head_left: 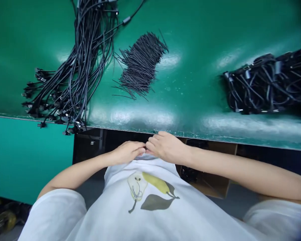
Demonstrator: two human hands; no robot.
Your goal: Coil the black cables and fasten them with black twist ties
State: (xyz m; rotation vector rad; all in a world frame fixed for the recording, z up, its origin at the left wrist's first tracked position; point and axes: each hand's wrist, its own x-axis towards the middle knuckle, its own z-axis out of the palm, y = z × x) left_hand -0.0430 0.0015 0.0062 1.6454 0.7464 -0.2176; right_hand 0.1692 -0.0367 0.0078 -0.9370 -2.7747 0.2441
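Head view: person's left hand [129, 151] and right hand [165, 146] meet at the fingers, low by the front edge of the green surface [190, 73], over the white shirt [140, 194]. Grip narrow on both, right fingers curled; can't tell if anything's pinched between. Nearest stuff on top: pile of short black strips [141, 65] just beyond the hands. Long cable bundle [86, 60] to its left, some connector ends over the edge. Coiled cables [268, 83] far right. Open cardboard box [214, 174] underneath.

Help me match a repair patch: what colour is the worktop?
The worktop is deep green with a glossy sheen; it shows best in the head view.
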